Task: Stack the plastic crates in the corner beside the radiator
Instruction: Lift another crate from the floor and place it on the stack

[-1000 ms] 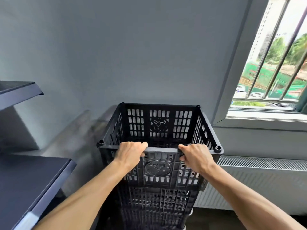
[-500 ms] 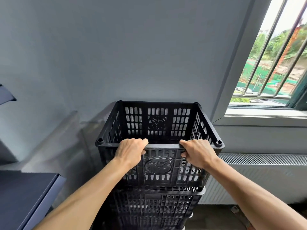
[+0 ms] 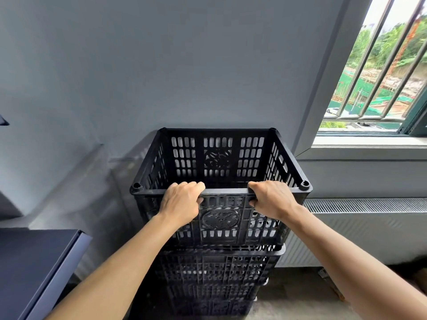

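Observation:
A black slotted plastic crate (image 3: pixel 218 158) sits on top of a stack of matching black crates (image 3: pixel 215 273) against the grey wall, just left of the white radiator (image 3: pixel 365 229). My left hand (image 3: pixel 180 200) grips the top crate's near rim left of centre. My right hand (image 3: pixel 272 198) grips the same rim right of centre. Both sets of fingers curl over the rim. The top crate looks empty and level. The lowest part of the stack is dark and partly hidden by my arms.
A dark blue shelf (image 3: pixel 39 262) juts out at the lower left, close to the stack. A barred window (image 3: pixel 379 72) with a pale sill (image 3: pixel 367 146) is at the upper right above the radiator. Bare concrete floor (image 3: pixel 298 296) lies to the right of the stack.
My view has drawn back and tilted down, so more of the lower crates and the floor shows. Both hands keep the same grip on the top crate's rim.

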`<state>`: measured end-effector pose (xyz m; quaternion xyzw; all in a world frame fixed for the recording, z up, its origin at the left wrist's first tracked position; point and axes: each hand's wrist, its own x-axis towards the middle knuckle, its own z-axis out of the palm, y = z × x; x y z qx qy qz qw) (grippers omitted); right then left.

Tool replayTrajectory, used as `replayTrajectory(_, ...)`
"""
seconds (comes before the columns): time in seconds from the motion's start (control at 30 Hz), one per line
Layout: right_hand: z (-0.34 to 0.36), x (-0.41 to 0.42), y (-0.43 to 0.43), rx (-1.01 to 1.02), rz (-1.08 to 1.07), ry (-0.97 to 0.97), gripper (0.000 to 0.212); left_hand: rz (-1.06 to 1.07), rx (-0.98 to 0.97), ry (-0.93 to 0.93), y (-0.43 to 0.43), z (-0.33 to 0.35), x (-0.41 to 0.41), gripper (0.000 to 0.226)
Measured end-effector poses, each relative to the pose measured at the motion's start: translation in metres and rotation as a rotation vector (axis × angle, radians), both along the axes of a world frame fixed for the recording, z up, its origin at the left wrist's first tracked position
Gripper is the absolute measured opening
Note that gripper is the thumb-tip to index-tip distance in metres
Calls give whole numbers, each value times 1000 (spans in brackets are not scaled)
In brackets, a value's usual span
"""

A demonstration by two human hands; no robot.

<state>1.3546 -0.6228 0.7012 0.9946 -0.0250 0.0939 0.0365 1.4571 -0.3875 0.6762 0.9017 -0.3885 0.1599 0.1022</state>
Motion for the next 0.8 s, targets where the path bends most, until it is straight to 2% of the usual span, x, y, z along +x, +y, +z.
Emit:
replayTrajectory(0.13, -5, -3, 8, -38, 15, -1, 16, 22, -35, 24, 8, -6, -7, 15)
replayTrajectory(0.33, -4, -12, 12, 8, 18, -20, 10, 13, -43, 38, 13, 1, -7, 12)
replayTrajectory(0.8, -2, -14, 5, 43, -10, -17, 14, -2, -56, 101, 9, 14, -10, 13)
